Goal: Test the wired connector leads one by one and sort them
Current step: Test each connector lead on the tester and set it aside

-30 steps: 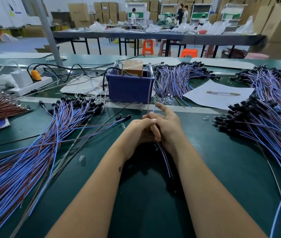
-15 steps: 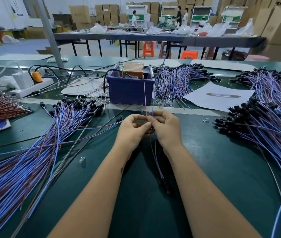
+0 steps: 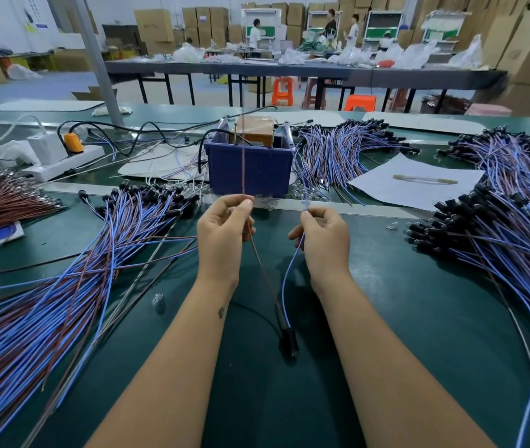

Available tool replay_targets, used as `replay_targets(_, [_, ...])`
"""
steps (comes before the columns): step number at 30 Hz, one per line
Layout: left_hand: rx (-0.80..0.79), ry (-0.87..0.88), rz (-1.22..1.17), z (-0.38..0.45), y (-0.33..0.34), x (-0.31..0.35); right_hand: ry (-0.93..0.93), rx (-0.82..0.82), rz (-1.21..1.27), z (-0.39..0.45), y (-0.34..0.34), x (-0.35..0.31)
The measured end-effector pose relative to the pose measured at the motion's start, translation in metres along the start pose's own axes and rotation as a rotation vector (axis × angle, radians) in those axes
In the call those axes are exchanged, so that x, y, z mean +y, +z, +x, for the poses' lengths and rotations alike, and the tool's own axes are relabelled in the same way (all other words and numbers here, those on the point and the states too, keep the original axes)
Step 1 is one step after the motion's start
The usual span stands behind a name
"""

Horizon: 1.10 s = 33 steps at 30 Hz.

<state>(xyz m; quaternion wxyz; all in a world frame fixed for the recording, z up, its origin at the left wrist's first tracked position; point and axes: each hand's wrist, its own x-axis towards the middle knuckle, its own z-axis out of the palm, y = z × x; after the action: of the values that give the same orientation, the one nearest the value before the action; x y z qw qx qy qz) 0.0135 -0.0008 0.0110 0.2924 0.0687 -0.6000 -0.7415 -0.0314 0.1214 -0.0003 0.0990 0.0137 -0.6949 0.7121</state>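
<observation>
Above green table [image 3: 418, 318], left hand [image 3: 223, 234] pinching brown wire [image 3: 243, 169], right hand [image 3: 325, 240] pinching blue wire [image 3: 289, 270]

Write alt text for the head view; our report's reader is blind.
Two bare hands spread one lead over a green table: the left hand pinches its brown wire, the right hand its blue wire, joined at a black connector. Piled leads flank a blue bin.

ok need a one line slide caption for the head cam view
Left hand pinches the brown wire, right hand the blue wire, spreading one connector lead.
</observation>
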Motion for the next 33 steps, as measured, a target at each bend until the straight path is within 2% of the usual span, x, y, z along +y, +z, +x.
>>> replay_targets(4, [0.146, -0.054, 0.057, 0.005, -0.003, -0.005, 0.013, 0.031, -0.008, 0.000, 0.000, 0.000])
replay_targets(8, [0.175, -0.122, 0.137, 0.008, -0.004, -0.012, -0.012, -0.004, -0.074, 0.000, 0.002, 0.001])
replay_targets(16, [0.128, -0.130, 0.318, 0.007, -0.003, -0.016, -0.032, -0.053, -0.147, -0.001, 0.003, 0.003])
replay_targets(33, [0.075, -0.144, 0.372, 0.005, -0.003, -0.014, -0.072, -0.135, -0.247, -0.009, 0.003, -0.003])
